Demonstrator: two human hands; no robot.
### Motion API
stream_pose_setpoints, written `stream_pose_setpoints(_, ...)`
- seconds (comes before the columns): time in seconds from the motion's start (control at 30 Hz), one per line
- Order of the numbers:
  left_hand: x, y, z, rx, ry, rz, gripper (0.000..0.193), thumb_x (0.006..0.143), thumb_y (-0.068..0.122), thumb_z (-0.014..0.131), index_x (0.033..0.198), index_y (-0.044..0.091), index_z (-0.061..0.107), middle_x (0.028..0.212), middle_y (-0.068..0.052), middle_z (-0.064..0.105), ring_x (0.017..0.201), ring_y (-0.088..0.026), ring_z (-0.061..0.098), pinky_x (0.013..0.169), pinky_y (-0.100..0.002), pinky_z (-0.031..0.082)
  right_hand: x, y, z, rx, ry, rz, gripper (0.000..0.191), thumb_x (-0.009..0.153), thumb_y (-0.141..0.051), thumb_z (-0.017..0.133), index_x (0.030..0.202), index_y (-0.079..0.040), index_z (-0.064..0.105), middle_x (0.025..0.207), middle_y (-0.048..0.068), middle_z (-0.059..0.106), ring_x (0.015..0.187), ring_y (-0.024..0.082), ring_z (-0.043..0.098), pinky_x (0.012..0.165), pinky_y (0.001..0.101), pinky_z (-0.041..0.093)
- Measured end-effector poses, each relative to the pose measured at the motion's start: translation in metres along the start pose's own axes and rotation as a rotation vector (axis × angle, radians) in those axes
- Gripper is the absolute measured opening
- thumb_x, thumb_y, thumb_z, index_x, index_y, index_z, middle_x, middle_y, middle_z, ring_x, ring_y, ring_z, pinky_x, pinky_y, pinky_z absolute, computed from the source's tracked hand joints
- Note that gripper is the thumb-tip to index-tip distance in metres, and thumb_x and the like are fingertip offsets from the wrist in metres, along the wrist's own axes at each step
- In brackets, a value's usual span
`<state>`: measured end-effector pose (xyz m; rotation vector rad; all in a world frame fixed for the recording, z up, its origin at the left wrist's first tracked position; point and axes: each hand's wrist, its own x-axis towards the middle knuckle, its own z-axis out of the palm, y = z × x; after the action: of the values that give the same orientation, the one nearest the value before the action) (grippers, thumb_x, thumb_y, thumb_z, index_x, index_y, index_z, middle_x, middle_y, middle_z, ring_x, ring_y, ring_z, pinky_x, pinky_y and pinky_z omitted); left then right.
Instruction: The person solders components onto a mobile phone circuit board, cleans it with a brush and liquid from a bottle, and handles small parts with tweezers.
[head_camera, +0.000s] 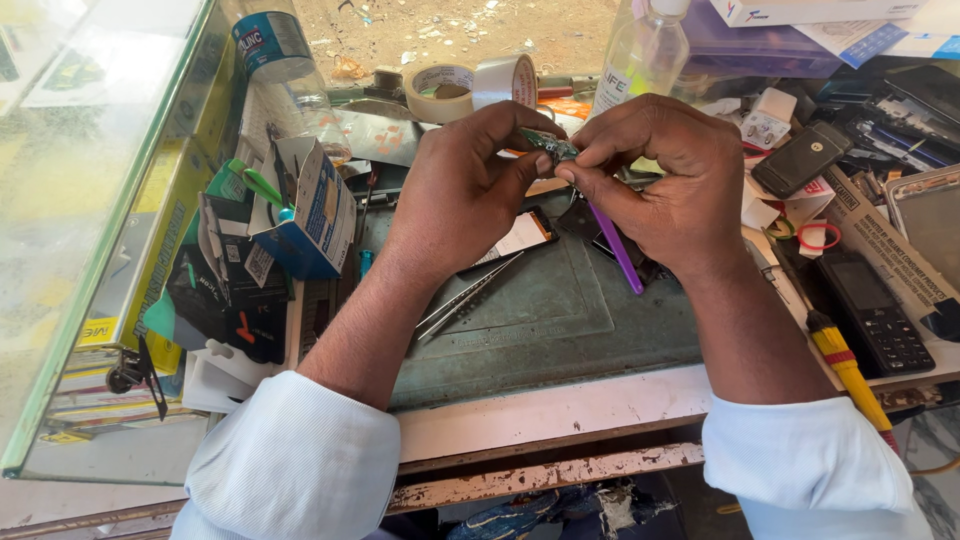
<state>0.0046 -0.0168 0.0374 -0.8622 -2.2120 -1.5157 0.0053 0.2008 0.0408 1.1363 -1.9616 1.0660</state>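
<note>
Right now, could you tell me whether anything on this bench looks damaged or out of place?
Yes: the white painted front edge of the bench is chipped and rusty. Silver metal tweezers lie loose on the grey-green work mat, beneath both hands pinching a small green circuit board.

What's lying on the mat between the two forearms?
In the head view, metal tweezers lie on the green mat beside the left forearm; the rest of that stretch is bare.
</note>
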Motion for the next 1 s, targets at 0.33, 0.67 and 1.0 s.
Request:
stream_pose_setpoints(0.33,0.001,-0.001,0.000,0.010,-0.030,-0.009,0.032,0.106,0.019,0.059,0.134,0.003,0.061,0.105,-0.011,0.079,0.098,-0.014,0.079,0.082,-0.029,0.065,-0.001,0.003,0.001,0.067,0.025,0.075,0.016,0.102,0.004,0.081,0.106,-0.003,0.068,0.110,0.009,0.072,0.099,0.011,0.075,0.076,0.0236,0.061)
stream_pose_setpoints(0.67,0.002,-0.004,0.002,-0.178,-0.066,-0.140,0.048,0.101,0.027,0.066,0.137,-0.002,0.057,0.104,-0.011,0.078,0.089,-0.013,0.079,0.074,-0.028,0.066,-0.002,0.004,0.002,0.050,0.050,0.102,0.014,0.101,0.008,0.081,0.106,0.002,0.069,0.109,0.013,0.072,0.095,0.012,0.075,0.072,0.0212,0.059)
stream_pose_setpoints(1.0,0.005,-0.007,0.001,-0.289,-0.089,-0.178,0.041,0.100,0.025,0.067,0.132,-0.001,0.062,0.094,-0.006,0.078,0.075,-0.007,0.074,0.061,-0.023,0.059,-0.008,0.014,-0.005,0.232,0.037,0.132,0.007,0.108,0.001,0.077,0.110,0.004,0.070,0.099,0.012,0.074,0.087,0.010,0.073,0.071,0.0205,0.060)
